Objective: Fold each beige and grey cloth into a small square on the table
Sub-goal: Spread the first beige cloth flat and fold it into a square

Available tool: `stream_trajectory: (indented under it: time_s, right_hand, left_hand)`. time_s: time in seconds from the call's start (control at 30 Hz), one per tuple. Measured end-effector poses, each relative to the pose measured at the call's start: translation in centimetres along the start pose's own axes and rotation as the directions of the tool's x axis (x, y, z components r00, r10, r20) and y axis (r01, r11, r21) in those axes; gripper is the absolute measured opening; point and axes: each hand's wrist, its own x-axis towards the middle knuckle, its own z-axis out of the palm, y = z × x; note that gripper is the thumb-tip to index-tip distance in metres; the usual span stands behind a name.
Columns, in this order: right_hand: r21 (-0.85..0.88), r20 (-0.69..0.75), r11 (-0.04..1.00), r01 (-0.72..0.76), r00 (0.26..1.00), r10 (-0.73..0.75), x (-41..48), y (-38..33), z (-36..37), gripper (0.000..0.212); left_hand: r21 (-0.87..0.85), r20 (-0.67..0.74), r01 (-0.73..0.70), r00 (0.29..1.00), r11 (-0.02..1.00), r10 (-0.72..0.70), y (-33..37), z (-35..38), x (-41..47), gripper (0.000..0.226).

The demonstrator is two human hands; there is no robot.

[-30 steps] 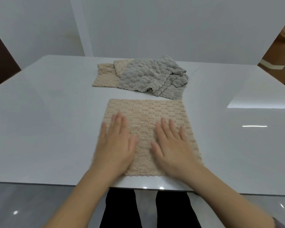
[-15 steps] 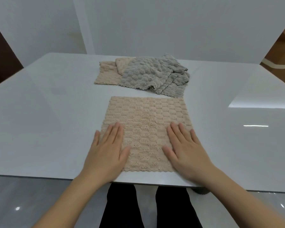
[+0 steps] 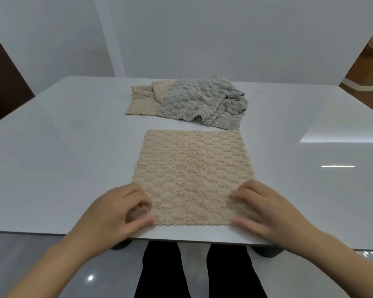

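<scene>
A beige textured cloth point(image 3: 192, 173) lies spread flat on the white table point(image 3: 63, 147), close to the near edge. My left hand point(image 3: 114, 211) is at its near left corner, with curled fingers and thumb pinching the fabric. At the near right corner, my right hand point(image 3: 267, 211) has its fingers bent over the cloth and its thumb by the hem, gripping that corner; it is blurred. Further back, a crumpled grey cloth point(image 3: 200, 102) lies partly on top of other beige cloths point(image 3: 141, 102).
The table's near edge runs just under my wrists, with my dark-trousered legs below it. A brown cardboard box point(image 3: 368, 67) stands off the table's far right. A dark door or panel point(image 3: 2, 82) is at the left.
Both hands slid apart and back from the cloth's middle to its near corners. The flat fingers have curled onto the corners.
</scene>
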Motion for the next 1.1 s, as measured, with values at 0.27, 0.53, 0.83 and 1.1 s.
stream_trajectory:
  time_s: [0.27, 0.53, 0.83, 1.1]
  right_hand:
    - [-0.150, -0.035, 0.988, 0.029, 0.999, -0.035, 1.4, -0.3, 0.6, 0.028]
    - [0.021, -0.016, 0.976, -0.215, 0.976, 0.216, 1.7, 1.1, -0.5, 0.040]
    - [0.609, -0.074, 0.701, -0.372, 0.853, 0.517, 4.8, 4.0, -2.0, 0.016]
    - [0.649, -0.160, 0.638, -0.415, 0.746, 0.647, 13.1, 7.7, -2.7, 0.009]
  left_hand:
    - [0.099, 0.025, -0.048, 0.999, 0.994, 0.046, 0.4, 0.5, 1.2, 0.008]
    - [-0.169, -0.038, 0.267, 0.960, 0.949, -0.277, -1.3, -0.2, 0.7, 0.028]
    - [-0.543, -0.020, 0.441, 0.844, 0.715, -0.536, -3.3, -1.2, 4.6, 0.030]
    - [-0.466, -0.120, 0.498, 0.783, 0.731, -0.610, -5.3, -0.4, 14.7, 0.032]
